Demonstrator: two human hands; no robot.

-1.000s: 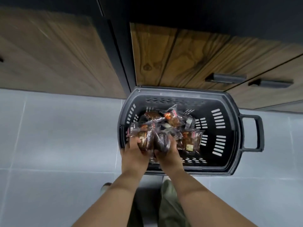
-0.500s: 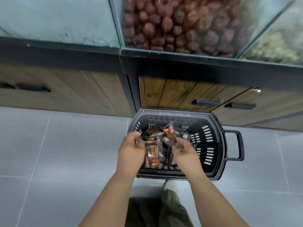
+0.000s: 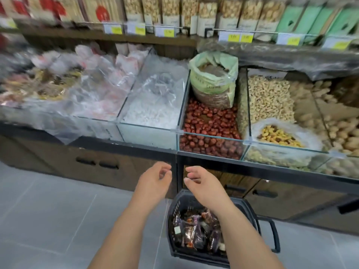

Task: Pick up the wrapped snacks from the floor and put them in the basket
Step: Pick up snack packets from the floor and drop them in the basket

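Both hands are raised above the basket [image 3: 250,212], holding nothing: left hand [image 3: 155,181] and right hand [image 3: 202,183] have loosely curled fingers. The wrapped snacks [image 3: 196,232] lie inside the basket on the floor [image 3: 48,210].

The right forearm [image 3: 244,235] hides part of the basket [image 3: 172,226] — price tags [image 3: 116,30] blur beyond reading.

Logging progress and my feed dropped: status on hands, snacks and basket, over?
Left hand and right hand raised, loosely curled, holding nothing. Wrapped snacks piled in basket. No snacks on visible floor; nothing in the way.
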